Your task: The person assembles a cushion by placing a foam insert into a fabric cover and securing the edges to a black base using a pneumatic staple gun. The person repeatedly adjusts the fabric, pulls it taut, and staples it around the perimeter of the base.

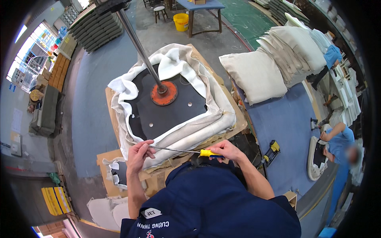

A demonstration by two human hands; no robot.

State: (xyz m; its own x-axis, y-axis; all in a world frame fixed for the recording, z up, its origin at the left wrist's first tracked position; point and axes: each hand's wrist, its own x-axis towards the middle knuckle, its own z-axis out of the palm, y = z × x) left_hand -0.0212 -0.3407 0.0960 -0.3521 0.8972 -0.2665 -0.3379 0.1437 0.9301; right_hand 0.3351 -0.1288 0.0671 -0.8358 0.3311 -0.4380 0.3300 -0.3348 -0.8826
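Note:
A long screwdriver (178, 150) with a yellow handle lies level across the near edge of a seat cushion (186, 131). My right hand (224, 150) grips the yellow handle. My left hand (139, 152) pinches the thin metal shaft near its tip. The cushion lies upside down on a cardboard-topped stand (238, 121): black underside (166, 115), cream fabric folded over its edges. A metal pole (137, 43) presses an orange disc (164, 93) onto the black underside.
A yellow-black staple gun (270, 152) lies on the blue table (285, 119) at right, beyond it stacked cream cushions (278, 59). A person in blue (337, 142) works at the right. Another partly covered seat piece (117, 172) lies lower left. A yellow bucket (181, 22) stands far back.

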